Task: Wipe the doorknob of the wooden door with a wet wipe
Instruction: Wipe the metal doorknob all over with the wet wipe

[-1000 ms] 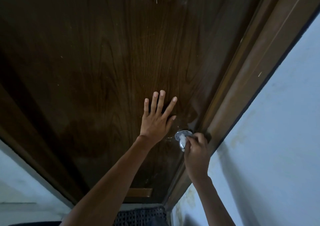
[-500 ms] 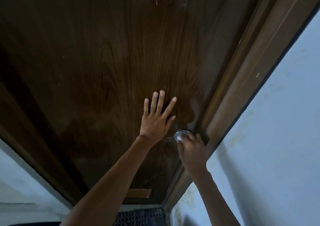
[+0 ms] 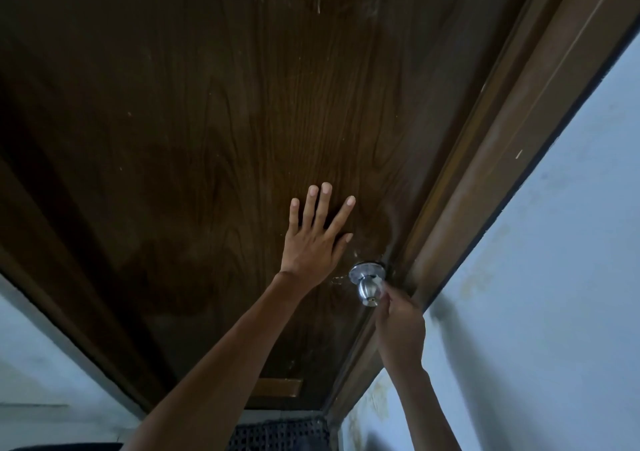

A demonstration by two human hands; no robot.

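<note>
Wooden door (image 3: pixel 207 139): rigid, braced by left hand (image 3: pixel 311 246), flat, fingers spread. Doorknob (image 3: pixel 369 288): polished metal at the latch edge, fixed, likely slippery; best worked around the neck. Right hand (image 3: pixel 398 326) pinched beside knob; wet wipe barely visible, presumably soft. No legible writing.

Dark wood-grain door (image 3: pixel 207 139) with a dull sheen — polished, shiny metal doorknob (image 3: pixel 367 288) — matt, stained painted wall (image 3: pixel 554 277).
</note>
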